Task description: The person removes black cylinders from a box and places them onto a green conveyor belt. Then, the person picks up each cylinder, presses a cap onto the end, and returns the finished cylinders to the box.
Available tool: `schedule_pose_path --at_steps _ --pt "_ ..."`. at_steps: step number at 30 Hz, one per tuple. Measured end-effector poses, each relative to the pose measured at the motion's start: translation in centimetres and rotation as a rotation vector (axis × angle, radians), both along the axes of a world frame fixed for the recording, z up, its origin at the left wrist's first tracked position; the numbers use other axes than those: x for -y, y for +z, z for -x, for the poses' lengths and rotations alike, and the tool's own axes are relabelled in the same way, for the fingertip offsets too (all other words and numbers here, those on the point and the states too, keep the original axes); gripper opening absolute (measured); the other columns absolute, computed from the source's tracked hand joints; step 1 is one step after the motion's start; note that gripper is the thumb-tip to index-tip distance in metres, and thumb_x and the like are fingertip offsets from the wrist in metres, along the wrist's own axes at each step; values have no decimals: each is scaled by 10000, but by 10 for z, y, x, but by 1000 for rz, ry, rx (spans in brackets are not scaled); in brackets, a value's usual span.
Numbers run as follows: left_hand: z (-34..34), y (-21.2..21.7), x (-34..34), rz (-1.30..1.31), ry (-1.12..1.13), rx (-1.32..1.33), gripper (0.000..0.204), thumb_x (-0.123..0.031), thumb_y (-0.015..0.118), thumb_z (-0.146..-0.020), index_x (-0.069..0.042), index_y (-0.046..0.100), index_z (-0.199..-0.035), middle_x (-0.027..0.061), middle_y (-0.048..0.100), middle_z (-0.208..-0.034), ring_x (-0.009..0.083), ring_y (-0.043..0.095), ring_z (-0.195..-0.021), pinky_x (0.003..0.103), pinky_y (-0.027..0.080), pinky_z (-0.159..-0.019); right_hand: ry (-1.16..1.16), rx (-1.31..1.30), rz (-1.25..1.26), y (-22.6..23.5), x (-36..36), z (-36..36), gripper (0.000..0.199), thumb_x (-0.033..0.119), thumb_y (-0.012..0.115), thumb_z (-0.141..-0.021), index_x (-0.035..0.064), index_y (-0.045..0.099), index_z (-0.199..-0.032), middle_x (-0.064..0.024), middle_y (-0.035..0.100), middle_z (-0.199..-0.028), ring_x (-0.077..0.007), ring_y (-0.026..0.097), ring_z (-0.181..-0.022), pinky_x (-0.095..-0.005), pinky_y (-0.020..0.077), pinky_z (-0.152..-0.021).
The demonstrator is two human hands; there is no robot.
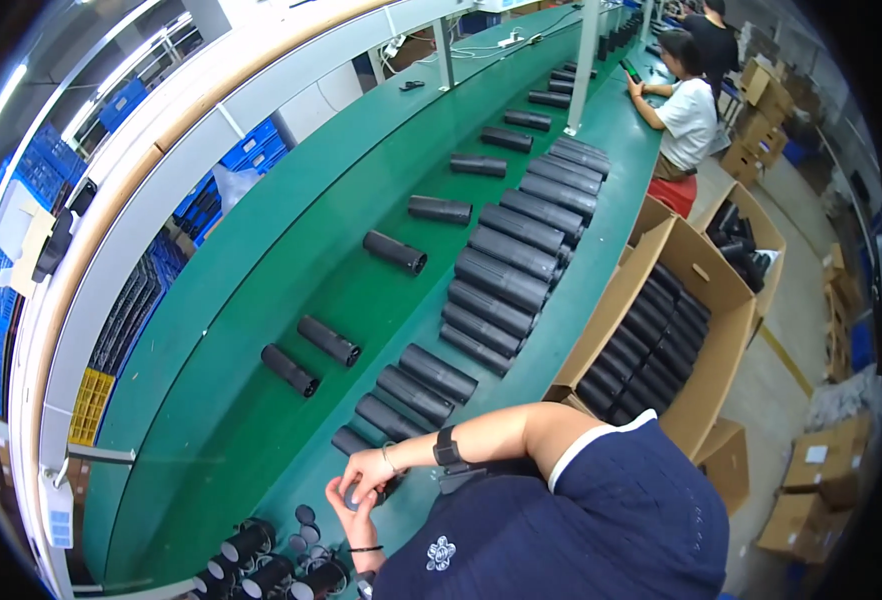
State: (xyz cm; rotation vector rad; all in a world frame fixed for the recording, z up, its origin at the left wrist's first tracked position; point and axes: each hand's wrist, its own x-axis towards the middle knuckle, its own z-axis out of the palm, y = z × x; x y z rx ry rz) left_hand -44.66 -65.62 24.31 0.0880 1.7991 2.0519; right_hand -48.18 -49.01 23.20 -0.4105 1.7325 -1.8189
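My two hands meet over the near end of the green bench. A small dark grey round disc [352,498] is pinched between their fingers. The left hand [353,522], with a black band at its wrist, closes on it from below, and the right hand [369,474] from above. Something dark beside the right hand is mostly covered, and I cannot make out what it is. Similar loose discs [306,514] lie to the left of my hands. Several black cylinders with pale round ends [249,541] stand clustered at the lower left. Just beyond my right hand lies a black tube [385,417].
Black tubes [501,280] lie in a row along the bench. More tubes [395,252] rest spaced out on the green belt [251,440]. An open cardboard box [706,395] full of tubes stands at the right. Farther off, a person [686,115] in white sits at the bench.
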Motion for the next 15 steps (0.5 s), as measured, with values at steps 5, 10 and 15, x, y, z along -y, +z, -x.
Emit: schedule_pose_path --at_steps 5,10,15 --pt "4 -6 13 129 -96 -109 682 -209 715 -749 -78 352 -1310 95 479 -1153 193 465 -1079 306 385 -926 -60 101 -7 8 6 -12 297 220 618 -881 93 642 -1149 -62 648 -668 -127 596 -464 -239 487 -409" --pt "9 -3 14 58 -133 -70 771 -193 748 -724 -95 317 -1356 101 473 -1188 203 457 -1105 328 365 -953 -62 148 -24 3 9 -10 288 233 518 -942 101 624 -1175 -104 659 -733 -163 617 -476 -256 509 -415" --pt "-7 -14 14 -74 -118 -218 997 -174 826 -624 -90 221 -1413 119 410 -1290 248 407 -1206 366 319 -1021 -194 140 5 -2 6 -11 261 232 497 -953 108 646 -1127 -82 664 -793 -137 608 -486 -236 499 -419"
